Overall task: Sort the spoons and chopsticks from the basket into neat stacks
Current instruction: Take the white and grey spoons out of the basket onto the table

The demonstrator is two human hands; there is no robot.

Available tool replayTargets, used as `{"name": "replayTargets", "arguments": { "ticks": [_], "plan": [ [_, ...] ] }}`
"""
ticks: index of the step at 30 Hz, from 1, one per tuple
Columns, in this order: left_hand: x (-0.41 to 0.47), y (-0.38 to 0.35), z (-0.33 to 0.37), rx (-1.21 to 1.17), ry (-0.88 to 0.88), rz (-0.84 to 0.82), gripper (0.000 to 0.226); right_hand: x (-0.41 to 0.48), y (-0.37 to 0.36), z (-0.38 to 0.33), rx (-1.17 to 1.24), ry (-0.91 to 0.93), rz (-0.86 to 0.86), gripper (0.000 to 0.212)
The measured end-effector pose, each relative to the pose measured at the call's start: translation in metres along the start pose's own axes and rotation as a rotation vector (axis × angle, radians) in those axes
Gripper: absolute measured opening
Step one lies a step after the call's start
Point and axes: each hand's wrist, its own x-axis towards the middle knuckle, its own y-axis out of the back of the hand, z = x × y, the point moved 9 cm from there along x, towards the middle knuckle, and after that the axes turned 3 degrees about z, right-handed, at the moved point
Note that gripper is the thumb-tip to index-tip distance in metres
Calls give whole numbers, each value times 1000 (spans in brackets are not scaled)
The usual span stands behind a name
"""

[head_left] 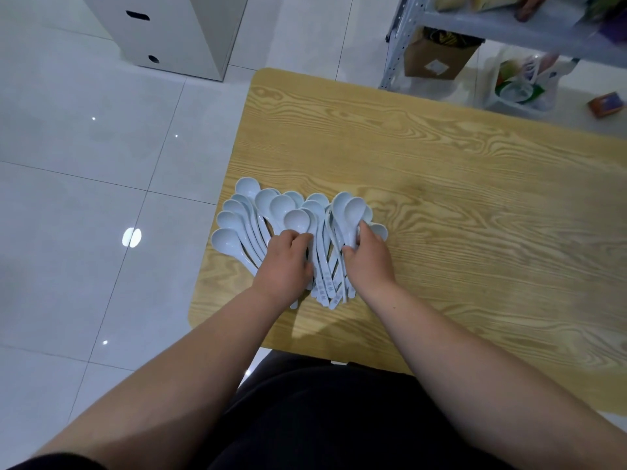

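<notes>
Spoons (281,206) are fanned at the near left corner of the desk (458,205), handles gripped.
The right grip (368,262) is closed round the rightmost bundle's handles, the left grip (288,262) curled over the middle ones. Long axes run away from the person, bowls farthest.

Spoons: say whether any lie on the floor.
No, the spoons all lie on the table, none on the floor.

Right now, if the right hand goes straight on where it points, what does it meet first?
Likely the bowls of the spoons under the right hand, then bare table; depth unclear.
</notes>
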Motion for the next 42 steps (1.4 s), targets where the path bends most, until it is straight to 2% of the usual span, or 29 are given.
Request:
{"name": "replayTargets", "arguments": {
  "ticks": [2, 8, 12, 17, 21, 24, 26, 30, 35, 42],
  "plan": [
    [-3, 0, 3, 31, -32, 8, 46, -4, 4, 1, 31, -15, -6, 49],
    [-9, -5, 5, 84, -82, -44, 51, -13, 6, 1, -107, 99, -61, 36],
    [-12, -5, 3, 94, -89, -86, 54, -20, 9, -2, -208, 201, -129, 42],
    [-19, 9, 9, 58, -69, -96, 57, -29, 11, 3, -197, 235, -210, 59],
    [-29, 17, 27, -42, -38, -115, 51, -51, 29, 5, -151, 258, -270, 52],
    [-43, 14, 48, -234, 11, -190, 39, -78, 59, 21, 4, 195, -228, 38],
    [-54, 12, 69, -376, 20, -218, 31, -101, 87, 43, 161, 119, -175, 29],
    [-66, 1, 122, -547, 2, -323, 27, -158, 145, 116, 317, -34, -37, 27],
    [-65, -22, 211, -506, -141, -383, 31, -235, 196, 228, 456, -185, 188, 32],
    [-100, -86, 365, -432, -277, -404, 35, -316, 257, 363, 573, -255, 316, 31]
  ]
}}
